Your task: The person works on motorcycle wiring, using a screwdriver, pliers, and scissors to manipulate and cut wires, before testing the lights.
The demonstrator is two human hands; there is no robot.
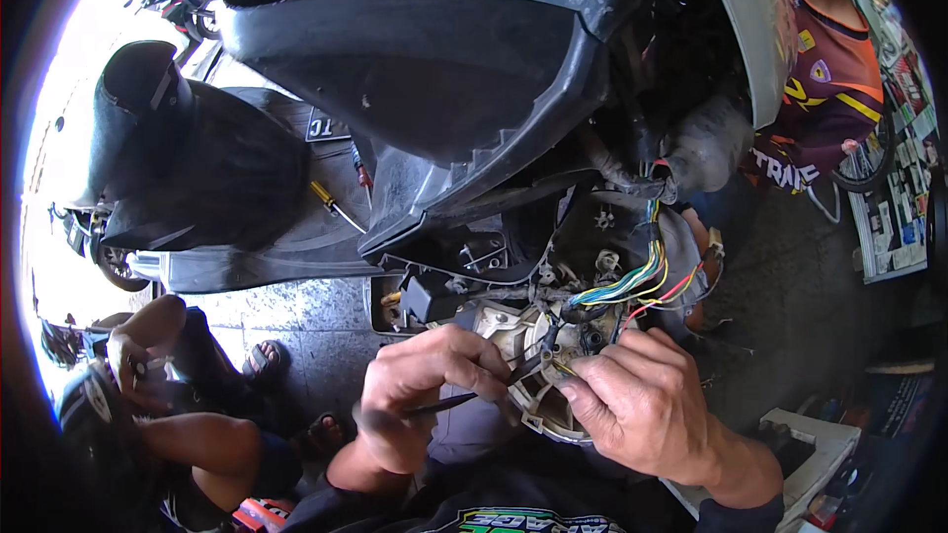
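My left hand (pixel 425 395) is closed around a thin black tool (pixel 452 401), whose end reaches toward a small metal part (pixel 549 359) near the middle of the pale metal housing (pixel 523 413). My right hand (pixel 642 405) pinches a thin yellowish piece (pixel 565 369), perhaps a wire, just right of that part. A loom of green, yellow, white, red and blue wires (pixel 617 284) runs over the housing up to a dark scooter body (pixel 415 69). My fingertips partly hide what they grip.
A yellow-handled screwdriver (pixel 324 194) and a red-handled one (pixel 361 176) lie on the scooter's floorboard. A seated person (pixel 207 449) is at lower left, another person (pixel 820 79) at upper right. A white box (pixel 805 434) sits at lower right, a board of small items (pixel 889 217) behind.
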